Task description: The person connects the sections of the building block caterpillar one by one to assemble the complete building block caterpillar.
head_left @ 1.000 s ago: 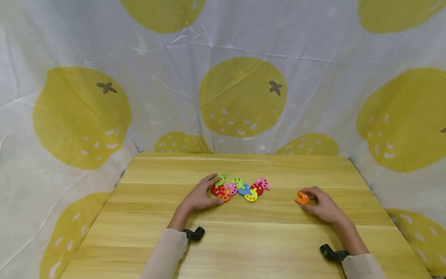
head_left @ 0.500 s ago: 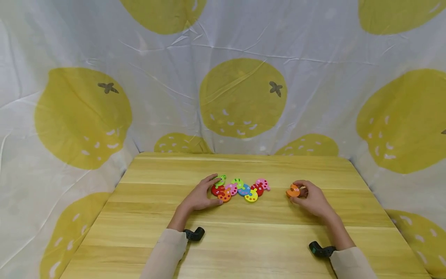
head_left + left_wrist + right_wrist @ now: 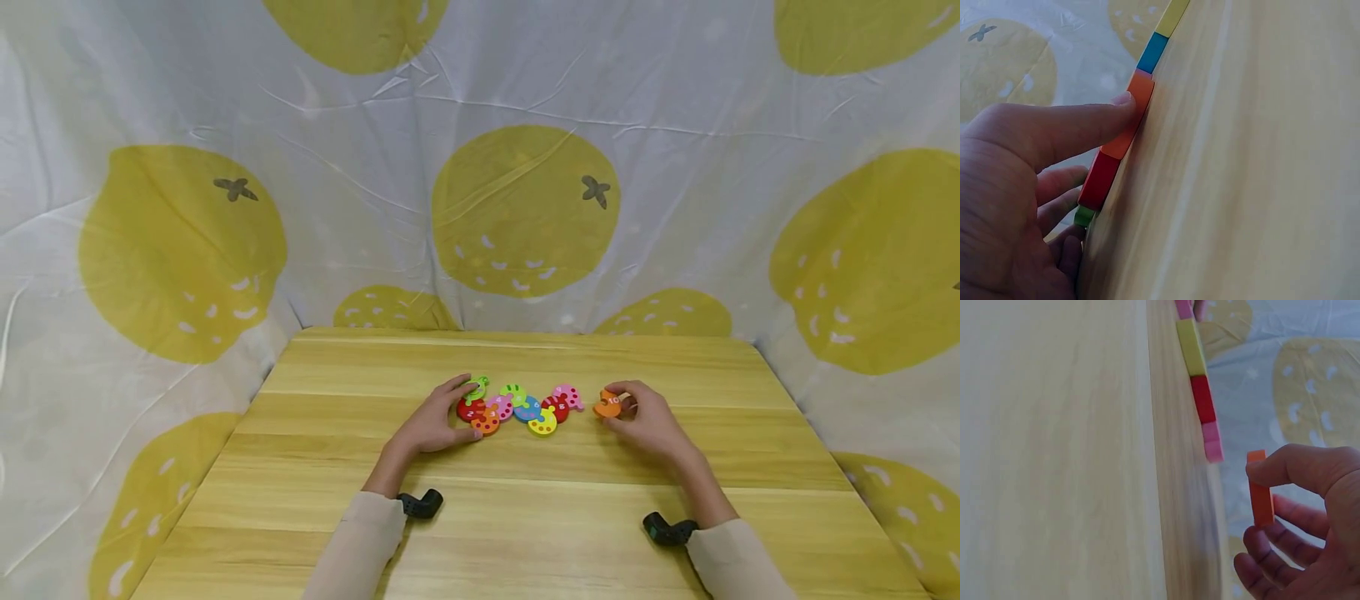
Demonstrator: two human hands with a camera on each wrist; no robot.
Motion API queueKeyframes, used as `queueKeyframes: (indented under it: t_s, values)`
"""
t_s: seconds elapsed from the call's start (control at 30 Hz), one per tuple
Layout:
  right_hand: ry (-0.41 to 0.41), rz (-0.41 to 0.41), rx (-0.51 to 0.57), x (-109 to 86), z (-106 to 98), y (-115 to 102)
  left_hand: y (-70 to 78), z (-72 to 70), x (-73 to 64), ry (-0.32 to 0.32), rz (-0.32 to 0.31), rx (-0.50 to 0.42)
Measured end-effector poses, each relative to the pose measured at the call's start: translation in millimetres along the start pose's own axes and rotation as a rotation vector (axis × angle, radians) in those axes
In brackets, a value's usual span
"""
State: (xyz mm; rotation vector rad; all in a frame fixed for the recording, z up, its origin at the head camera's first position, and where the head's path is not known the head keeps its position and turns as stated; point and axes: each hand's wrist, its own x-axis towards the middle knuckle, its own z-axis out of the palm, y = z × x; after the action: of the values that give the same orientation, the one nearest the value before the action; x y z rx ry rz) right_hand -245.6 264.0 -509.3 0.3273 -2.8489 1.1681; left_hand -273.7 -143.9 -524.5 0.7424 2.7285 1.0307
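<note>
A row of interlocked, numbered puzzle pieces (image 3: 528, 408) lies on the table, brightly coloured and shaped like a caterpillar. At its left end, my left hand (image 3: 431, 423) holds the row, with the thumb against the orange piece 3 (image 3: 1130, 122) and fingertips by the green head piece (image 3: 476, 387). Just beyond the right end, my right hand (image 3: 651, 421) pinches the orange puzzle piece 10 (image 3: 607, 405) between thumb and fingers. In the right wrist view that piece is raised off the table, a small gap from the pink end piece (image 3: 1212, 442).
The wooden table (image 3: 525, 517) has a back edge that meets a hanging white cloth (image 3: 360, 208) printed with yellow lemons. Black wrist cameras, one on each wrist, stand out near the sleeves.
My right hand has carried the orange piece 10 leftward, close to the right end of the row. My left hand stays where it was on the row's left end.
</note>
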Motion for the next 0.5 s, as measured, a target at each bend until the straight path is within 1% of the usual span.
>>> queueKeyframes:
  t_s: [0.27, 0.5]
  values:
    - [-0.034, 0.011, 0.02, 9.7, 15.7, -10.4, -0.1, 2.1, 1.2, 0.011, -0.018, 0.005]
    - [-0.034, 0.028, 0.019, 15.8, 21.1, -16.6, 1.2, 4.9, 3.7, 0.041, -0.038, -0.003]
